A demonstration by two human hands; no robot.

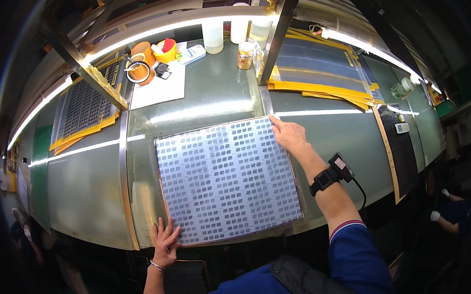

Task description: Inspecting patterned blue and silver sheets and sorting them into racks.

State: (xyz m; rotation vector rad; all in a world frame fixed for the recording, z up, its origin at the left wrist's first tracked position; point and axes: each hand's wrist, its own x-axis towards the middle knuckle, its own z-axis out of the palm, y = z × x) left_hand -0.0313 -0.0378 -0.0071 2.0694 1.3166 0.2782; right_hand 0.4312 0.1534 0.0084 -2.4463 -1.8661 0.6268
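A large rectangular sheet [226, 178] printed with rows of small dark patterns lies flat on the lit glass worktable [206, 100]. My left hand [165, 243] rests flat with fingers spread on the sheet's near left corner. My right hand [288, 135] touches the sheet's far right corner with its fingertips. A black device is strapped to my right wrist [331, 174], with a cable running from it.
Tape rolls [141, 62], white plastic bottles [213, 35] and a small jar [245, 55] stand at the table's far side beside a white paper [161, 87]. Yellow-edged sheets [319, 71] lie at the right, similar sheets [83, 110] at the left. Another person's gloved hands [439, 208] show at far right.
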